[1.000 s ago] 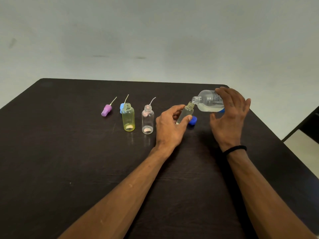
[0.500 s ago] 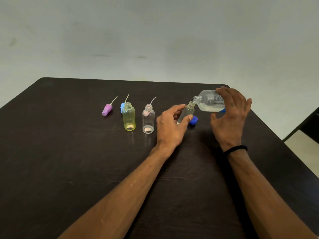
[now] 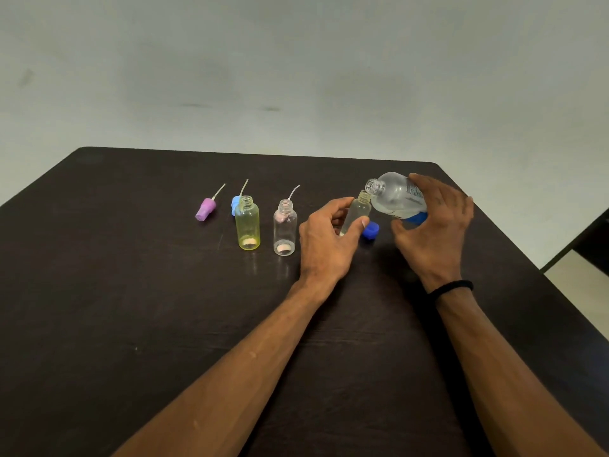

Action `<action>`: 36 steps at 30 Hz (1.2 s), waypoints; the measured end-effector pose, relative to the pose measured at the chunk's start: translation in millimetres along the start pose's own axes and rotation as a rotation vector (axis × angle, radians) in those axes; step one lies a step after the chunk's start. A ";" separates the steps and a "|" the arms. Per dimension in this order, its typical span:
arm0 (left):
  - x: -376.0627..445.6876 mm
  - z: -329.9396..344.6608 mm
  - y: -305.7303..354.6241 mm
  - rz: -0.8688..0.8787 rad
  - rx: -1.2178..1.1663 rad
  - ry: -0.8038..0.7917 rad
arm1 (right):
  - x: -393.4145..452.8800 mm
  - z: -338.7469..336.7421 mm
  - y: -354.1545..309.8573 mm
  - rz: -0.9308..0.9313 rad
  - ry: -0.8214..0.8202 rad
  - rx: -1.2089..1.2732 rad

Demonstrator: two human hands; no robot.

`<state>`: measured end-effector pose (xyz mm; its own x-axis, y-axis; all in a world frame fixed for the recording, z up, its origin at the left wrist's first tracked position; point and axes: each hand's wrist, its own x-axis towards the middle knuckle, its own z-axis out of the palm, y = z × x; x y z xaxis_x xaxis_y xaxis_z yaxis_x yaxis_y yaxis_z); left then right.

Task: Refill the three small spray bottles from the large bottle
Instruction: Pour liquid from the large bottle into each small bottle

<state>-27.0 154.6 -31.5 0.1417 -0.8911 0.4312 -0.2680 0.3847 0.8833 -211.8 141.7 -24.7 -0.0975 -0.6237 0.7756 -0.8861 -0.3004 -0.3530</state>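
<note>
Pouring is the step in hand, by our reading. We work on a dark table point(image 3: 164, 308), the widest thing in view. Our right hand point(image 3: 435, 225) is wrapped around the large bottle point(image 3: 395, 196), tipped nearly level with its mouth right at the neck of a small clear bottle point(image 3: 357, 212). Our left hand point(image 3: 329, 239) is clamped on that small bottle and leans it toward the spout; it appears to hold a little liquid, though how much we cannot tell. The two hands are near but not touching. To the left stand a yellow bottle point(image 3: 247, 225) and another clear bottle point(image 3: 285, 229), both upright, open and seemingly unfilled. Smaller still: a blue cap point(image 3: 370, 230) lies beside our left thumb, and a purple spray head point(image 3: 206, 209) and a blue spray head point(image 3: 235, 204) rest behind the row. Next we judge we must hold the mouths aligned, level the large bottle before overflow, then move to the next bottle.
</note>
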 end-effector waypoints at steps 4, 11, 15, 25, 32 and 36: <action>0.5 0.5 -0.8 -0.006 -0.015 0.011 | 0.2 1.8 0.4 0.015 0.025 0.015; 2.1 1.8 -3.6 -0.037 -0.021 0.029 | 0.8 5.1 1.1 0.133 0.056 0.055; 3.5 2.2 -5.7 -0.064 -0.021 0.043 | 0.7 3.5 -5.8 0.183 0.085 0.121; 2.8 0.3 -4.0 -0.095 -0.019 0.031 | 1.5 -3.3 -15.6 0.384 0.068 0.301; -6.2 -2.5 -1.2 -0.117 0.035 -0.015 | -1.7 -11.7 -13.9 0.501 0.053 0.408; -17.6 -9.3 5.2 -0.151 0.051 -0.032 | -8.5 -17.3 -18.8 0.512 0.057 0.442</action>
<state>-22.0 174.6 -32.8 0.1542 -0.9454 0.2872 -0.2938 0.2336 0.9269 -202.2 165.1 -15.6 -0.4901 -0.7304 0.4757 -0.4543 -0.2517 -0.8545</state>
